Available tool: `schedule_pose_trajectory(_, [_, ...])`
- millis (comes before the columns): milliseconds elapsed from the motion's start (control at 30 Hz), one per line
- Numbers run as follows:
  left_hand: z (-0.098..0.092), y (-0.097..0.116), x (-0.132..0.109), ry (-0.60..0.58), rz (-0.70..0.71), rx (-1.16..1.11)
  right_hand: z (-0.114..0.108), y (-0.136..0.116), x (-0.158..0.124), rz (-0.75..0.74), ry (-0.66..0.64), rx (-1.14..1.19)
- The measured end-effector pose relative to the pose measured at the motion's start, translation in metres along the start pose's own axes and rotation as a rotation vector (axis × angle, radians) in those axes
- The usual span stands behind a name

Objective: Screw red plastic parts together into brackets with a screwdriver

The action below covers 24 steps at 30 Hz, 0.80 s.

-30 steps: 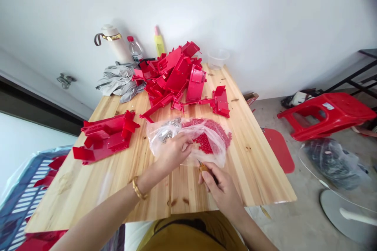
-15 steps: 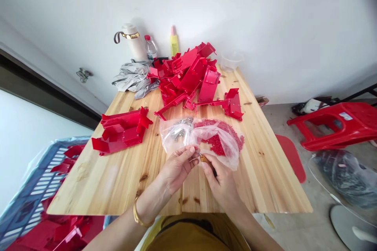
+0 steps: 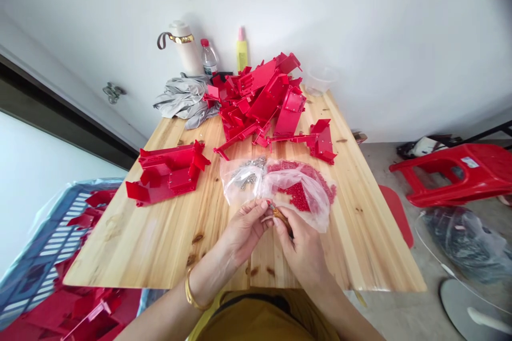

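My left hand (image 3: pixel 248 226) pinches a tiny red plastic piece (image 3: pixel 269 202) between thumb and forefinger. My right hand (image 3: pixel 299 237) is closed round the amber-brown handle of a screwdriver (image 3: pixel 283 220), whose short tip meets the red piece. Both hands are close together above the near middle of the table. Just beyond them lies a clear plastic bag (image 3: pixel 320 218) with many small red pieces (image 3: pixel 298 194) in and around it. Beside it, to the left, small metal screws (image 3: pixel 252 173) lie on more clear plastic.
A heap of red plastic parts (image 3: pixel 260 96) covers the back of the wooden table (image 3: pixel 160 245); one red assembly (image 3: pixel 172 176) lies at left. A grey cloth (image 3: pixel 184 98), a flask (image 3: pixel 186 50) and bottles stand behind. A blue crate (image 3: pixel 60 240) of red parts is at lower left, a red stool (image 3: pixel 460 173) at right.
The view has shifted slightly, so the table's things appear a little to the right. Both hands keep their hold, tip against the red piece.
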<state>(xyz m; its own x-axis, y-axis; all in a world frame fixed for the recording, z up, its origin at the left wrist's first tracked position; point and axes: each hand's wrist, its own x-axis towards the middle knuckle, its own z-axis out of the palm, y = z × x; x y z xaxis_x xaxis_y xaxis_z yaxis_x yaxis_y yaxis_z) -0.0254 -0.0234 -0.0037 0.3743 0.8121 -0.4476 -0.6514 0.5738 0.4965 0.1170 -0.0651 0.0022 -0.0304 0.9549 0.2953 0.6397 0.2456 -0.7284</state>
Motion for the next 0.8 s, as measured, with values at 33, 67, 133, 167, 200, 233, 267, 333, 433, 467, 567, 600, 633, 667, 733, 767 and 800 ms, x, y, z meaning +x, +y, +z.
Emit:
schedule_pose_trajectory(33, [-0.001, 0.0, 0.0, 0.001, -0.002, 0.0, 0.0, -0.001, 0.0, -0.012, 0.002, -0.029])
schedule_pose_trajectory(67, [-0.001, -0.001, 0.0, 0.003, -0.004, -0.001, -0.001, -0.001, 0.001, -0.023, 0.006, -0.06])
schedule_pose_trajectory(133, [-0.002, -0.001, 0.001, 0.006, -0.011, -0.008, -0.002, -0.003, 0.001, -0.035, 0.012, -0.126])
schedule_pose_trajectory(167, [-0.002, -0.002, 0.001, 0.009, -0.014, -0.013, -0.002, -0.003, 0.001, -0.036, 0.015, -0.159])
schedule_pose_trajectory(200, [-0.002, -0.002, 0.001, 0.012, -0.018, -0.018, -0.002, -0.004, 0.001, -0.037, 0.018, -0.191])
schedule_pose_trajectory(233, [-0.002, -0.003, 0.001, 0.015, -0.022, -0.024, -0.002, -0.005, 0.001, -0.035, 0.022, -0.219])
schedule_pose_trajectory(267, [-0.002, -0.003, 0.001, 0.018, -0.025, -0.03, -0.002, -0.005, 0.001, -0.033, 0.026, -0.243])
schedule_pose_trajectory(333, [-0.002, -0.003, 0.002, 0.022, -0.03, -0.043, -0.002, -0.006, 0.001, -0.031, 0.032, -0.276])
schedule_pose_trajectory(433, [-0.002, -0.003, 0.003, 0.017, -0.033, -0.062, -0.001, -0.008, 0.0, -0.038, 0.041, -0.294])
schedule_pose_trajectory(467, [-0.002, -0.003, 0.003, 0.013, -0.033, -0.065, -0.001, -0.008, 0.0, -0.042, 0.046, -0.293])
schedule_pose_trajectory(567, [-0.002, -0.003, 0.003, 0.018, -0.036, -0.059, -0.001, -0.008, 0.001, -0.05, 0.049, -0.253])
schedule_pose_trajectory(600, [-0.002, -0.003, 0.003, 0.03, -0.031, -0.049, -0.001, -0.007, 0.002, -0.041, 0.039, -0.21])
schedule_pose_trajectory(633, [-0.002, -0.003, 0.002, 0.045, -0.019, -0.031, -0.002, -0.006, 0.003, -0.02, 0.02, -0.147])
schedule_pose_trajectory(667, [-0.002, -0.003, 0.001, 0.06, -0.004, -0.001, -0.003, -0.005, 0.004, 0.018, -0.012, -0.064])
schedule_pose_trajectory(733, [-0.004, -0.002, -0.001, 0.077, 0.059, 0.113, -0.005, -0.002, 0.006, 0.148, -0.115, 0.153])
schedule_pose_trajectory(767, [-0.005, -0.001, -0.002, 0.079, 0.105, 0.193, -0.006, 0.0, 0.007, 0.236, -0.173, 0.289])
schedule_pose_trajectory(800, [-0.007, 0.001, -0.003, 0.08, 0.154, 0.277, -0.007, 0.002, 0.008, 0.335, -0.224, 0.435])
